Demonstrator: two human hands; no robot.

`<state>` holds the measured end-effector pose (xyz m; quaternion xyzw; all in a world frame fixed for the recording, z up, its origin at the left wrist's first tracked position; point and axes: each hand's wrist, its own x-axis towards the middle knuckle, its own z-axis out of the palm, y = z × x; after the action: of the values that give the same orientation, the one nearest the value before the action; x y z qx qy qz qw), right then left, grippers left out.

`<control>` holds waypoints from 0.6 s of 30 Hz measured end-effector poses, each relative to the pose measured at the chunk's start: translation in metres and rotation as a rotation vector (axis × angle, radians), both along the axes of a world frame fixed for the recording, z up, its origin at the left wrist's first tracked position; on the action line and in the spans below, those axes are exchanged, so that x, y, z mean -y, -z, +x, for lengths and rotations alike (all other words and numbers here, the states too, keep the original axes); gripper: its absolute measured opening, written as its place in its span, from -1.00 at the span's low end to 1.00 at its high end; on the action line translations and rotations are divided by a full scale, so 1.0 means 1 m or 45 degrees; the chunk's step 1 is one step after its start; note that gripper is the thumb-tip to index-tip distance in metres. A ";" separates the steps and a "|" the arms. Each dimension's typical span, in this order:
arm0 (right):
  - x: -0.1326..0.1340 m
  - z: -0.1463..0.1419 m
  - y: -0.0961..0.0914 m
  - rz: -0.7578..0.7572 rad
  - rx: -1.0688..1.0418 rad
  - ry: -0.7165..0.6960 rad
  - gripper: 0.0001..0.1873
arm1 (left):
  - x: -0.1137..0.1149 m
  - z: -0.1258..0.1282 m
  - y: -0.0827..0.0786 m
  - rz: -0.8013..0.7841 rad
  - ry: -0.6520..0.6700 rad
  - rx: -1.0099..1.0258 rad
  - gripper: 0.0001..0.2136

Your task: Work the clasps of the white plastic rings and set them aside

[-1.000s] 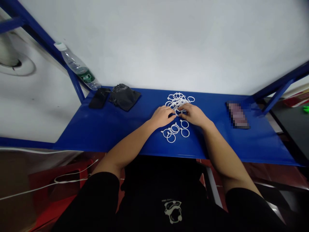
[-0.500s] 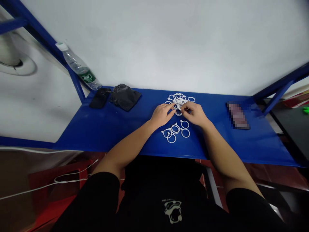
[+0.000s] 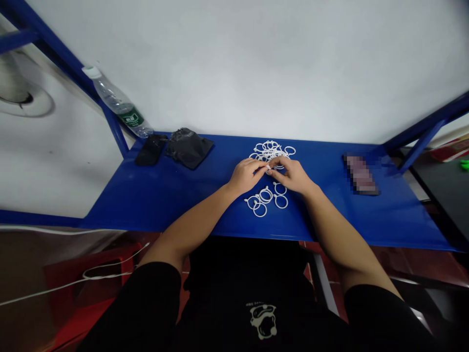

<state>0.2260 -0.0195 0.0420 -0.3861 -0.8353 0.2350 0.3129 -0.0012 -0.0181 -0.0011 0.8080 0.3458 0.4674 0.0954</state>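
My left hand (image 3: 245, 175) and my right hand (image 3: 294, 176) meet over the table, both closed in a pinch on a small white curtain ring (image 3: 268, 168). Fingers cover most of that ring. Just behind them lies a heap of white curtain rings (image 3: 270, 145), overlapping one another, each with a small eyelet. Nearer to me, several loose rings (image 3: 260, 209) lie flat, some overlapping, below and between my wrists.
A blue table (image 3: 176, 195) runs along a white wall. At its left are a leaning plastic bottle (image 3: 120, 105), a black phone-like object (image 3: 150, 149) and a black pouch (image 3: 189, 148). A blurred-out flat object (image 3: 361, 174) lies at the right. Blue frame bars rise at both ends.
My right hand has moved left, and its fingertips now meet those of my left hand at a ring. The left fingers have closed. The loose rings in front have stayed put.
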 end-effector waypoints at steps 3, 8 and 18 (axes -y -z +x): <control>0.002 -0.002 0.000 -0.016 -0.019 0.004 -0.68 | 0.001 0.001 -0.002 0.011 -0.031 -0.019 -0.90; 0.005 -0.008 0.001 -0.045 -0.011 -0.074 -0.65 | 0.001 -0.001 -0.004 0.018 -0.016 -0.042 -0.90; 0.003 -0.004 0.005 -0.118 -0.164 -0.047 -0.62 | -0.004 0.000 0.007 0.162 0.060 0.106 -0.87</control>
<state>0.2217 -0.0226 0.0369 -0.3689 -0.8087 0.3033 0.3434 -0.0013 -0.0138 -0.0085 0.8002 0.2921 0.5192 0.0689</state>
